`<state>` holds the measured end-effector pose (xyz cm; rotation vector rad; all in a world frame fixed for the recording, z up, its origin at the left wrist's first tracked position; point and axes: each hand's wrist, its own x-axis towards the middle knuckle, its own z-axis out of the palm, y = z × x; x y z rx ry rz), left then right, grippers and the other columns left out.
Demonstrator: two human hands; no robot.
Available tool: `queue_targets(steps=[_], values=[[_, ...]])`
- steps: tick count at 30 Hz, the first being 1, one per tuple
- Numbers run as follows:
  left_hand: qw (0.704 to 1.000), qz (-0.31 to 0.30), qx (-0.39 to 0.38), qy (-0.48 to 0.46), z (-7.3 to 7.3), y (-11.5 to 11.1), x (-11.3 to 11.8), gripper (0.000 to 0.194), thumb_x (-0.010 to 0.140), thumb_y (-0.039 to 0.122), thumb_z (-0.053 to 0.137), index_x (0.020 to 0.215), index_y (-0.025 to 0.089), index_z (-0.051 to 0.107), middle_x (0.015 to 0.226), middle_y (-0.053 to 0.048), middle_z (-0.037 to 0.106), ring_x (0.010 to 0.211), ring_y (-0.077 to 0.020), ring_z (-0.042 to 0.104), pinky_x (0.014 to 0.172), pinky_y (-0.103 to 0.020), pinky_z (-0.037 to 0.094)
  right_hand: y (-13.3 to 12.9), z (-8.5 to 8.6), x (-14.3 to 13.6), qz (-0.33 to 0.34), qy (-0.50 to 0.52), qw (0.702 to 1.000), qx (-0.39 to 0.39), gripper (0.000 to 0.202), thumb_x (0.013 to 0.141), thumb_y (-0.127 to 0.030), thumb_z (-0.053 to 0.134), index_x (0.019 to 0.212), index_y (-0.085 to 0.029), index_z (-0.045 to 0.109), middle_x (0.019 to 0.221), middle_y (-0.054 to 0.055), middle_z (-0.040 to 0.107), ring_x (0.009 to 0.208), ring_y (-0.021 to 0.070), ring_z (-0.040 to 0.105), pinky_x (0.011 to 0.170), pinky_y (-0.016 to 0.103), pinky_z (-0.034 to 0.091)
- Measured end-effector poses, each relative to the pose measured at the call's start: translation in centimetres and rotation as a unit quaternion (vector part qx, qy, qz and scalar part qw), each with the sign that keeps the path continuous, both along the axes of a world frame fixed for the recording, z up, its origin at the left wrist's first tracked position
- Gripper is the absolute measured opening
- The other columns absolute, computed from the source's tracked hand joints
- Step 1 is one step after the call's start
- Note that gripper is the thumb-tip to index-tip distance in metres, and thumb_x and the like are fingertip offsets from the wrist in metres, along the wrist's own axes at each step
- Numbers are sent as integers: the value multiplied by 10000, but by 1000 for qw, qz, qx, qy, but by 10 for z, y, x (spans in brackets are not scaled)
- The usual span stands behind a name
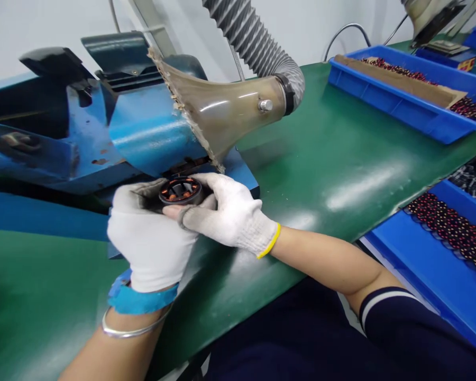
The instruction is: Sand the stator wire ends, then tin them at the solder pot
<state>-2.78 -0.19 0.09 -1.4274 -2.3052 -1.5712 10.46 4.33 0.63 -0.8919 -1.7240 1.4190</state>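
Note:
Between my two gloved hands is a small black ring-shaped motor stator [181, 190] with copper windings showing inside its open top. My left hand [143, 222], in a white glove, has its fingers closed on the stator's left side. My right hand [226, 209] grips it from the right, the bare thumb tip along the near rim. Just behind the stator stands a blue belt grinder [154, 127], with a cloudy plastic suction hood [230, 108] fixed to its right end. Whether the stator touches the machine I cannot tell.
A grey ribbed hose [257, 37] runs up from the hood. On the green table [301, 153], a blue tray [396, 106] of small wound parts stands at the back right. Another blue tray [424, 264] with rows of parts sits lower right, beyond the table's edge.

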Motion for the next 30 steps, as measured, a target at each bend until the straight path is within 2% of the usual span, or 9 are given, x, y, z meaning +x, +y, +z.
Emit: queue_targets(steps=[2,4,9,12,16,20,24,27,30], values=[[1000,-8,1,10,1,6,-1,648,565,551,944,1041,189,695,1038,-104,768,1036,-378,760,1122,-660,574,2,2,-1,-14,-6,1000,25,318,896,-350,961,1136,-221,796,935,-54,817,1022,214,817,936,277,673],[999,-25,30,7,-2,9,-2,637,568,521,947,1036,191,667,1051,-93,759,1033,-347,759,1123,-612,580,2,0,-1,-43,-8,997,65,266,932,-316,929,1143,-215,800,931,-57,819,1010,192,820,936,247,659],[993,-40,106,-15,-15,15,2,527,662,501,885,982,238,559,981,-24,694,952,-252,729,1040,-509,621,3,-17,2,-67,-7,986,155,593,838,-378,1021,1341,-185,772,1327,43,819,1276,239,772,1170,272,613],[992,-57,108,-38,-16,18,4,427,772,488,818,993,241,548,992,-11,674,979,-235,730,1064,-493,613,6,-17,3,-62,-31,988,135,606,864,-389,1010,1387,-234,747,1440,23,788,1352,261,739,1229,328,609],[992,-90,86,-24,-18,18,5,612,640,431,958,1058,238,555,1048,-11,676,1076,-267,740,1108,-500,602,6,-16,5,-60,-8,992,115,559,915,-433,967,1372,-200,745,1385,38,793,1300,251,754,1205,344,623],[991,-49,120,-24,-32,5,6,670,589,474,969,1032,273,508,1004,5,630,984,-257,725,1021,-500,622,3,-32,14,-16,41,975,218,621,907,-470,932,1393,-144,723,1372,134,757,1330,288,733,1229,373,594],[988,-93,121,-35,-39,-17,6,652,617,421,962,1056,290,499,1026,-8,638,921,-242,723,911,-460,641,4,-49,20,60,50,957,281,619,952,-527,851,1452,-190,713,1307,125,757,1243,311,753,1143,426,631],[992,-80,88,-46,-36,-30,5,659,641,406,977,1083,302,499,1064,-19,627,944,-247,719,967,-488,658,4,-50,20,80,51,952,290,615,969,-529,831,1465,-183,724,1285,127,760,1213,309,762,1112,424,634],[992,-79,53,-79,-34,-38,4,710,656,400,994,1201,318,546,1263,-72,671,1187,-315,744,1143,-542,628,-1,-44,19,75,55,963,253,675,906,-553,892,1433,-161,741,1291,132,767,1205,311,770,1121,435,638]])
